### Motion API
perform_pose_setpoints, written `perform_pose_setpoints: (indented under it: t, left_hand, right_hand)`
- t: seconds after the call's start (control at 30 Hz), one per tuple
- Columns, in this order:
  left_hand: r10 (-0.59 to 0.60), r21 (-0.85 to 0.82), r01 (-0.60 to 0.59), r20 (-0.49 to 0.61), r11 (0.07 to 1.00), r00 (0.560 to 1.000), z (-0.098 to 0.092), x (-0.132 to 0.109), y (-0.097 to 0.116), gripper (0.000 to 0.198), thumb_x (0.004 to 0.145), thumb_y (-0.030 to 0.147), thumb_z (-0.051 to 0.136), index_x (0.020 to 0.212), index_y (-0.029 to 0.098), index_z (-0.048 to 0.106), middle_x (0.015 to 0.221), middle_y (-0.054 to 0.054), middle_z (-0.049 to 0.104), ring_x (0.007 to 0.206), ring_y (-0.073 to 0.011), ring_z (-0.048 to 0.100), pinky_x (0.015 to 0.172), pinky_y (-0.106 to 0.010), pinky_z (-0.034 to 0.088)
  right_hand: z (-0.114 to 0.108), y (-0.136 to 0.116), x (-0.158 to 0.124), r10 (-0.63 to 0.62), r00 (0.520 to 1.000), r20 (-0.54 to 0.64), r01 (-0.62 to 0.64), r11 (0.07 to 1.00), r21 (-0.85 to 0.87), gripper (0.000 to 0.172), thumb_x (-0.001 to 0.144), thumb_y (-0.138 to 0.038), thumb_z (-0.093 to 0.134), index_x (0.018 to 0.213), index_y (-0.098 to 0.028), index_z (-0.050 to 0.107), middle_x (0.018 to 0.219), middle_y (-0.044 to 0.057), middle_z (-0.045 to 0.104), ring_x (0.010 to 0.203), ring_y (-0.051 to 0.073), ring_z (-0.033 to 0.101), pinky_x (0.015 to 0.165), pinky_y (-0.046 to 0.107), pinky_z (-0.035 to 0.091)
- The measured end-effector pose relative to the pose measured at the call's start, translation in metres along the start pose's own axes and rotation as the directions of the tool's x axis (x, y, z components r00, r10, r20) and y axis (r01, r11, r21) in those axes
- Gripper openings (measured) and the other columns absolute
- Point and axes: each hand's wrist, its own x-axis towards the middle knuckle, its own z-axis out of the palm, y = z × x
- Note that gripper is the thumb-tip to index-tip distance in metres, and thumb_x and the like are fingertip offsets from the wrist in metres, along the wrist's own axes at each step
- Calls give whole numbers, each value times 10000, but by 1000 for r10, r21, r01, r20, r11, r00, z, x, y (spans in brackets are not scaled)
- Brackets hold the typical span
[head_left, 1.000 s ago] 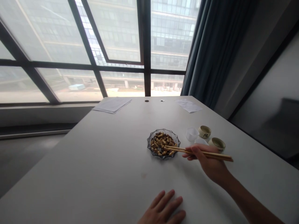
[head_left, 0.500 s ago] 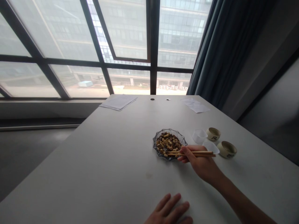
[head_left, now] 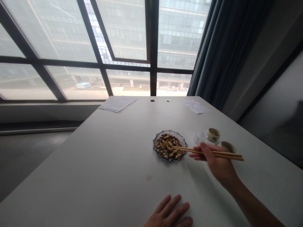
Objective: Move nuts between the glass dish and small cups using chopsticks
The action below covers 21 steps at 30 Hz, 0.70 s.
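A pair of wooden chopsticks [head_left: 227,154] is gripped in my right hand [head_left: 217,164]. Their tips reach left over a scalloped glass bowl [head_left: 155,151], which holds peanuts [head_left: 167,146] mixed with darker seeds or nuts. Whether anything is pinched at the tips is too small to tell. At the bottom edge my left hand [head_left: 169,212] rests on the white table, fingers spread and holding nothing. Behind my right hand stand a clear plastic cup [head_left: 199,136] and a beige cup with a dark character [head_left: 213,134]. A second beige cup [head_left: 227,146] is partly covered by the hand.
The white table [head_left: 106,164] runs forward to a large window. A stack of papers [head_left: 117,104] lies at its far left, with more sheets [head_left: 196,106] at the far right. Two cable holes sit between them. A dark curtain [head_left: 213,56] hangs at the right.
My right hand has moved right with the chopsticks, their tips now higher and further right over the bowl. It now hides a second plastic cup. My left hand stays on the table.
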Motion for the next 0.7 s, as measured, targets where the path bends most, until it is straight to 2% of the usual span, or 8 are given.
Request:
perform_pose_setpoints:
  t: [0.1, 0.2, 0.33, 0.43, 0.5, 0.6, 0.7]
  left_hand:
    - [-1, -12, 1, 0, 1000, 1000, 0, 0, 0, 288, 1061, 410, 519, 1324, 357, 624, 1533, 79, 520, 1413, -190, 478, 1199, -346, 376]
    - [-12, -22, 12, -7, 1000, 1000, 1, -1, 1, 290, 1051, 395, 547, 1328, 350, 620, 1529, 68, 525, 1422, -193, 471, 1213, -353, 359]
    - [16, -24, -15, 29, 1000, 999, 0, -2, 0, 366, 1021, 392, 602, 1382, 333, 587, 1563, 29, 490, 1446, -216, 444, 1226, -380, 343]
    - [36, -5, -36, 48, 999, 998, -2, -1, -3, 390, 1020, 375, 604, 1406, 322, 575, 1576, 18, 474, 1459, -226, 426, 1231, -392, 326]
    - [45, 7, -45, 51, 999, 998, -3, 0, -4, 375, 1034, 375, 575, 1404, 317, 582, 1573, 22, 478, 1463, -224, 421, 1232, -389, 319]
    - [56, 3, -56, 44, 998, 997, -4, 0, -5, 367, 1034, 382, 570, 1393, 313, 597, 1568, 17, 486, 1460, -220, 428, 1235, -384, 316]
    - [56, 5, -56, 40, 998, 998, -3, 0, -6, 389, 1031, 385, 575, 1412, 312, 586, 1581, 15, 469, 1463, -222, 425, 1240, -389, 303]
  right_hand:
    - [-37, -2, 2, 0, 991, -132, 11, 997, 83, 450, 802, -558, 795, 865, -113, 781, 836, 148, 795, 722, 287, 791, 663, 341, 686]
    - [-82, 2, -1, -3, 960, -281, 47, 988, 149, 392, 795, -521, 809, 836, -132, 787, 828, 133, 794, 720, 256, 791, 681, 287, 676]
    - [-140, 11, -13, -51, 866, -497, 132, 983, 129, 327, 836, -476, 763, 797, -152, 783, 742, 110, 771, 677, 213, 781, 707, 229, 658]
    - [-172, 24, -22, -107, 792, -601, 193, 978, 80, 284, 893, -434, 701, 794, -176, 767, 748, 101, 764, 685, 205, 779, 704, 230, 663]
    - [-184, 34, -26, -117, 759, -640, 215, 974, 77, 285, 904, -428, 690, 785, -176, 753, 732, 90, 757, 680, 200, 777, 691, 232, 665]
    - [-186, 48, -29, -123, 728, -674, 231, 970, 72, 304, 883, -433, 718, 792, -143, 739, 727, 88, 754, 669, 197, 774, 686, 237, 662]
    - [-180, 57, -31, -128, 739, -661, 196, 980, 30, 366, 835, -479, 765, 846, -114, 742, 764, 104, 767, 682, 211, 778, 696, 253, 663]
